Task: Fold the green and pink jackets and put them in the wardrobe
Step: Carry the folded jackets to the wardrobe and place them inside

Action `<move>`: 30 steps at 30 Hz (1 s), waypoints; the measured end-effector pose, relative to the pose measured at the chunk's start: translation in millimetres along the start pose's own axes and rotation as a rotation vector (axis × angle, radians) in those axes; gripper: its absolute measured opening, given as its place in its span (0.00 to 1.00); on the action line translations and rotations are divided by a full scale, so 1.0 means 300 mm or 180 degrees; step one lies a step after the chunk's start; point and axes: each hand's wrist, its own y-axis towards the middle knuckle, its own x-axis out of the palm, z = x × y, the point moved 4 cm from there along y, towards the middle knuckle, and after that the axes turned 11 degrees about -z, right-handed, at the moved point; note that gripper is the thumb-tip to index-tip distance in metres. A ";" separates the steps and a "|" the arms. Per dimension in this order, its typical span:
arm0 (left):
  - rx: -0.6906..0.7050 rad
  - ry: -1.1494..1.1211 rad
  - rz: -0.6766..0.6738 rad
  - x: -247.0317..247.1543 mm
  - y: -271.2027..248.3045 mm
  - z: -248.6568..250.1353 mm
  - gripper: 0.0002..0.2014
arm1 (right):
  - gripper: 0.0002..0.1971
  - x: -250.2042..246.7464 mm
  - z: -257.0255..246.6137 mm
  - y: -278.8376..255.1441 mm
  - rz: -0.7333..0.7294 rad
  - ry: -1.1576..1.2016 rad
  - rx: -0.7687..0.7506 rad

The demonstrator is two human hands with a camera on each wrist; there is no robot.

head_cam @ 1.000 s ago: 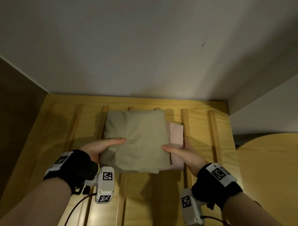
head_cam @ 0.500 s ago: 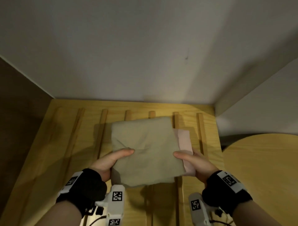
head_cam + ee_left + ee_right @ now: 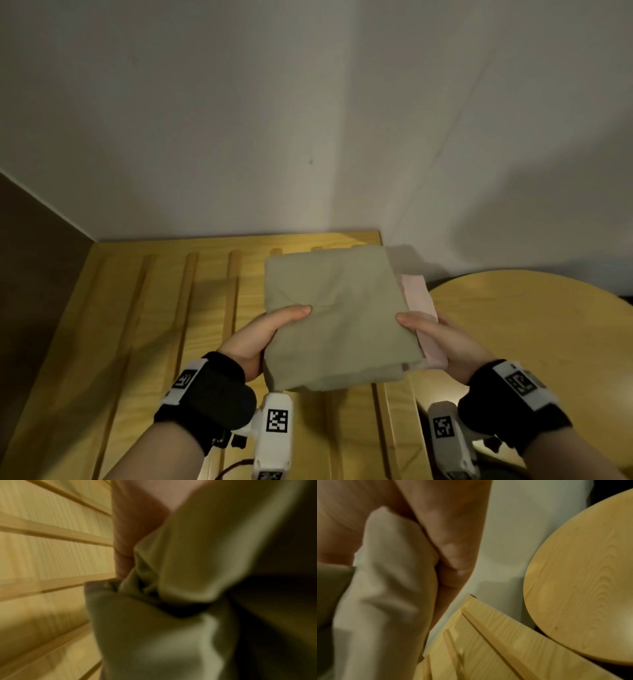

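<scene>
Stack's up off the slatted surface [image 3: 144, 308] now; a second ago it lay flat there. My left hand [image 3: 263, 337] and right hand [image 3: 442, 339] each clamp a side, thumbs on top, fingers under. Green jacket [image 3: 339, 318] sits over pink jacket [image 3: 423, 318], folded, swung right toward the round table [image 3: 534, 325]. Folding looks done; wardrobe not in view.

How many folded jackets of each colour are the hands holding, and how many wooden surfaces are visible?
Green jacket: 1
Pink jacket: 1
Slatted wooden surface: 1
Round wooden table: 1
Total: 4
The left hand and the right hand hold both jackets as one stack.
</scene>
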 end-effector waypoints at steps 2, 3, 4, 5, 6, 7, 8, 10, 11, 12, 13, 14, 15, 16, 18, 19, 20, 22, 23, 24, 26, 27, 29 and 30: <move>0.0010 -0.0076 -0.0017 0.046 -0.030 -0.009 0.15 | 0.27 -0.004 -0.006 -0.067 0.0029 -0.0046 -0.0022; 0.0029 -0.0108 -0.0011 0.065 -0.047 -0.015 0.16 | 0.27 -0.003 -0.007 -0.099 0.0046 -0.0053 -0.0037; 0.0053 -0.0128 -0.0009 0.082 -0.064 -0.023 0.18 | 0.27 -0.003 -0.005 -0.130 0.0074 -0.0051 -0.0050; 0.0081 -0.0150 -0.0018 0.099 -0.084 -0.032 0.20 | 0.27 -0.001 -0.001 -0.161 0.0096 -0.0047 -0.0067; 0.0121 -0.0168 -0.0037 0.115 -0.107 -0.040 0.21 | 0.27 0.004 0.004 -0.190 0.0105 -0.0036 -0.0096; 0.0168 -0.0178 -0.0058 0.130 -0.131 -0.047 0.22 | 0.28 0.010 0.010 -0.217 0.0102 -0.0018 -0.0134; 0.0220 -0.0189 -0.0066 0.139 -0.157 -0.056 0.22 | 0.28 0.018 0.018 -0.240 0.0081 -0.0016 -0.0173; 0.0333 -0.0226 -0.0065 0.148 -0.216 -0.076 0.21 | 0.30 0.043 0.035 -0.280 0.0022 -0.0061 -0.0228; 0.0393 -0.0245 -0.0062 0.150 -0.251 -0.088 0.20 | 0.31 0.060 0.046 -0.299 -0.0003 -0.0082 -0.0244; 0.0454 -0.0273 -0.0059 0.150 -0.288 -0.103 0.19 | 0.32 0.077 0.059 -0.315 -0.0015 -0.0109 -0.0261; 0.0518 -0.0316 -0.0038 0.146 -0.329 -0.121 0.18 | 0.33 0.098 0.072 -0.328 -0.0019 -0.0162 -0.0291; 0.0586 -0.0367 0.0005 0.137 -0.371 -0.142 0.18 | 0.33 0.118 0.089 -0.339 0.0002 -0.0208 -0.0331; 0.0666 -0.0437 0.0064 0.125 -0.418 -0.167 0.19 | 0.34 0.140 0.109 -0.346 0.0026 -0.0221 -0.0357; 0.0760 -0.0525 0.0128 0.111 -0.468 -0.193 0.19 | 0.33 0.169 0.133 -0.351 0.0030 -0.0206 -0.0356; 0.0951 -0.0725 0.0261 0.079 -0.576 -0.257 0.19 | 0.28 0.237 0.187 -0.357 -0.0021 -0.0174 -0.0301; 0.1058 -0.0807 0.0327 0.059 -0.633 -0.291 0.19 | 0.25 0.277 0.214 -0.359 -0.0030 -0.0172 -0.0274; 0.1169 -0.0878 0.0404 0.036 -0.697 -0.330 0.19 | 0.22 0.322 0.240 -0.364 -0.0052 -0.0207 -0.0249; 0.1359 -0.0926 0.0580 -0.014 -0.829 -0.416 0.19 | 0.19 0.428 0.290 -0.377 -0.0200 -0.0423 -0.0231; 0.1445 -0.0936 0.0701 -0.041 -0.896 -0.466 0.20 | 0.18 0.487 0.315 -0.385 -0.0299 -0.0592 -0.0225; 0.1539 -0.0986 0.0828 -0.069 -0.962 -0.518 0.20 | 0.17 0.548 0.341 -0.397 -0.0405 -0.0780 -0.0225; 0.1717 -0.1148 0.1105 -0.125 -1.094 -0.628 0.20 | 0.15 0.682 0.394 -0.422 -0.0590 -0.1073 -0.0265; 0.1784 -0.1236 0.1256 -0.151 -1.156 -0.683 0.20 | 0.14 0.750 0.420 -0.436 -0.0663 -0.1162 -0.0305; 0.1892 -0.1430 0.1558 -0.201 -1.275 -0.792 0.22 | 0.12 0.885 0.467 -0.466 -0.0815 -0.1239 -0.0392; 0.1949 -0.1537 0.1687 -0.225 -1.336 -0.845 0.22 | 0.11 0.955 0.490 -0.483 -0.0902 -0.1256 -0.0418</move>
